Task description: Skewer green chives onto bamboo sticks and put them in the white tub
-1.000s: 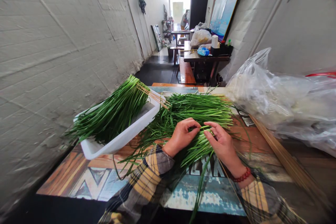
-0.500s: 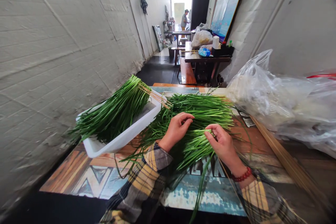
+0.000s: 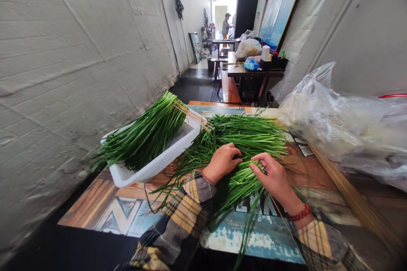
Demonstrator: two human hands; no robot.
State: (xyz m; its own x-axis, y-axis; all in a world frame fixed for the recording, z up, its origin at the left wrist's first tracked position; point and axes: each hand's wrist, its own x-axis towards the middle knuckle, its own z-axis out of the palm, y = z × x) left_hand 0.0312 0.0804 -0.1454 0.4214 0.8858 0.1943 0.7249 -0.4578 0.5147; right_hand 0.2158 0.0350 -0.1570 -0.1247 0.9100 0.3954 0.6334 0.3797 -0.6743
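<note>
A loose pile of green chives (image 3: 244, 135) lies across the painted wooden table (image 3: 104, 211). In front of it my two hands work a small bunch of chives (image 3: 237, 182). My left hand (image 3: 221, 161) has its fingers curled, pinching stalks at the bunch's near end. My right hand (image 3: 274, 177) is closed round the bunch's cut ends. Both wrists wear plaid sleeves, and the right one a red bead bracelet (image 3: 299, 214).
A white tray (image 3: 152, 165) at left holds skewered chives with thin wooden sticks (image 3: 193, 116) poking out. Bamboo skewers (image 3: 349, 197) lie at right beside big clear plastic bags (image 3: 337, 123). A brick wall runs along the left. Far back stand tables and a person (image 3: 226, 25).
My left hand reached out into the chive pile, then came back to the bunch beside my right hand. My view shifted slightly left.
</note>
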